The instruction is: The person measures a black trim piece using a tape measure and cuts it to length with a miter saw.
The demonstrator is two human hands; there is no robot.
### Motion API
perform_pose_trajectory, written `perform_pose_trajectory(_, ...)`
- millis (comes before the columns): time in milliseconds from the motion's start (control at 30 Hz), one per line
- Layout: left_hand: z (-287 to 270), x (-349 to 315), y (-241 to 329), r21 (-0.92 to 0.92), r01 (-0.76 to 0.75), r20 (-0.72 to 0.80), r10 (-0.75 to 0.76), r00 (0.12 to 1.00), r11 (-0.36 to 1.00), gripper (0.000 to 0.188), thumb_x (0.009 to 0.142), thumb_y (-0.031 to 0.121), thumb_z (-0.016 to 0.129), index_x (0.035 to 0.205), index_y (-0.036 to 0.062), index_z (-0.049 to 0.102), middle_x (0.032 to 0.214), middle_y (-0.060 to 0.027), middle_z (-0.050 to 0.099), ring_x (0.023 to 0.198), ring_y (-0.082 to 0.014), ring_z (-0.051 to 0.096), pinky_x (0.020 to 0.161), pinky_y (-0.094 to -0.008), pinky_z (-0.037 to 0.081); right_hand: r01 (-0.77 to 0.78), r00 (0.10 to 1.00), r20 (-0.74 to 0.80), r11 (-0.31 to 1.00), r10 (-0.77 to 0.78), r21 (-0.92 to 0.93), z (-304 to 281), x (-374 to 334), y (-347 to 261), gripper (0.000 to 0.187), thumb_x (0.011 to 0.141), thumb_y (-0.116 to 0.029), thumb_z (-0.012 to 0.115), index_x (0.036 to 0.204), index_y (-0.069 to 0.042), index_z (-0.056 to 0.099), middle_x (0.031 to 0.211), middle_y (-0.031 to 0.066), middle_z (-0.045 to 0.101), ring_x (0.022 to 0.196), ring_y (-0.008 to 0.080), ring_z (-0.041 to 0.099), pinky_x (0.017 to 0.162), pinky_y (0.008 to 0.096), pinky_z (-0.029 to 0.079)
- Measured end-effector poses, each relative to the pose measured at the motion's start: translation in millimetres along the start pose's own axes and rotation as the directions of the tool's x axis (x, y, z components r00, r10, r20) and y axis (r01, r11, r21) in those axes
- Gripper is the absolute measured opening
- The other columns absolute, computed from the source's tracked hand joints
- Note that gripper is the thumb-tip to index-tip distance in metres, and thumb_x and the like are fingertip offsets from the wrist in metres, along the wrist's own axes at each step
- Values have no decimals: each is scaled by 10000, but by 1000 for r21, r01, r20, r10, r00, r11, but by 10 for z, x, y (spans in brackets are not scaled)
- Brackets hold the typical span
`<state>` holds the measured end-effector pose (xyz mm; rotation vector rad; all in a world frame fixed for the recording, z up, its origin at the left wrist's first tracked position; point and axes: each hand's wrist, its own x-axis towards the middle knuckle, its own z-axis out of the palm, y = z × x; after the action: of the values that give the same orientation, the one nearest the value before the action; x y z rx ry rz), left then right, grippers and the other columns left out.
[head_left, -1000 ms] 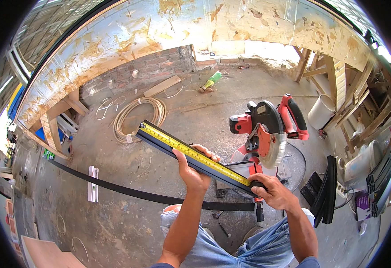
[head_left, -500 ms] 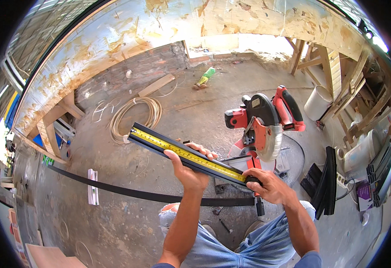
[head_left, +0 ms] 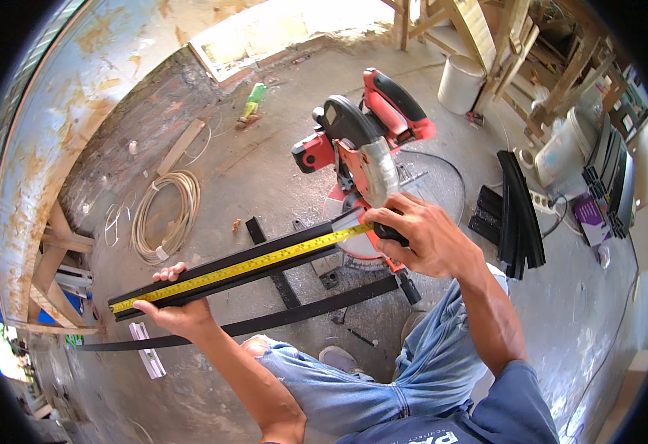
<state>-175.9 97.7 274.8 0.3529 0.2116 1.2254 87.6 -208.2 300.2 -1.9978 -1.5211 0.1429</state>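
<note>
A person sits on a dusty concrete floor (head_left: pixel 265 170) and looks down at their own two hands, which hold a long black bar (head_left: pixel 220 280) level above their knees. A yellow tape measure blade (head_left: pixel 243 266) lies flat along the bar's top face, running from about 8 o'clock to the centre of the view.

The left hand (head_left: pixel 178 314), near 8 o'clock, cups the bar's far end from below, fingers curled up over the edge and pinning the tape's tip there. The right hand (head_left: pixel 420 237), just right of centre, is closed over the bar's near end and a dark tape case, thumb pressing the blade down.

The bar looks like a rigid metal or plastic profile: stiff, fairly light for its length, with smooth faces that could slip and a long span that would swing if held at one end only. Holding it near both ends, as here, seems steadiest. The tape blade is thin and springy and would likely snap back if let go.

A red mitre saw (head_left: pixel 361 148) stands on the floor at 12 o'clock, just beyond the right hand. A coil of pale hose (head_left: pixel 167 214) lies at 10 o'clock. A stack of black profiles (head_left: pixel 520 214) lies at 3 o'clock. Another long black strip (head_left: pixel 265 322) rests on the floor beneath the held bar.
</note>
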Motion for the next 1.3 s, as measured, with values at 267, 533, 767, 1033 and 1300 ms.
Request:
perform_pose_trajectory(267,-71,37,83,49,-49,14,48,999,998,656,943,650,531,935,-5,503,863,-98,464,833,-247,468,879,-413,449,54,996,-66,997,-58,-57,8,16,-40,409,838,-212,682,1217,-79,601,994,132,587,970,326,616,815,449,509)
perform_pose_trajectory(533,-143,77,95,16,12,74,-13,997,1000,669,974,644,465,945,-22,509,874,-112,487,843,-253,479,910,-419,442,71,993,-86,995,-77,-71,7,-9,3,429,824,-215,690,1220,-79,597,1009,137,586,995,326,610,831,452,505)
perform_pose_trajectory(767,-120,70,49,44,-16,61,13,998,999,678,987,641,435,943,-32,505,871,-114,479,840,-253,474,924,-421,434,70,990,-114,995,-79,-78,11,-21,25,438,808,-203,704,1217,-80,607,1017,124,598,982,324,611,834,447,510)
perform_pose_trajectory(1033,-148,82,40,45,-3,86,-1,996,999,655,986,617,468,951,-37,500,888,-120,470,866,-261,462,931,-421,422,74,991,-104,994,-82,-77,22,-34,73,440,819,-228,694,1225,-83,606,1018,139,587,1019,326,616,844,452,509)
perform_pose_trajectory(1300,-137,83,34,63,-5,65,1,998,998,661,988,619,459,946,-40,501,876,-121,474,857,-265,471,934,-426,428,73,991,-103,993,-82,-88,30,-26,73,433,813,-221,694,1215,-83,615,1006,138,586,1012,323,621,841,449,512)
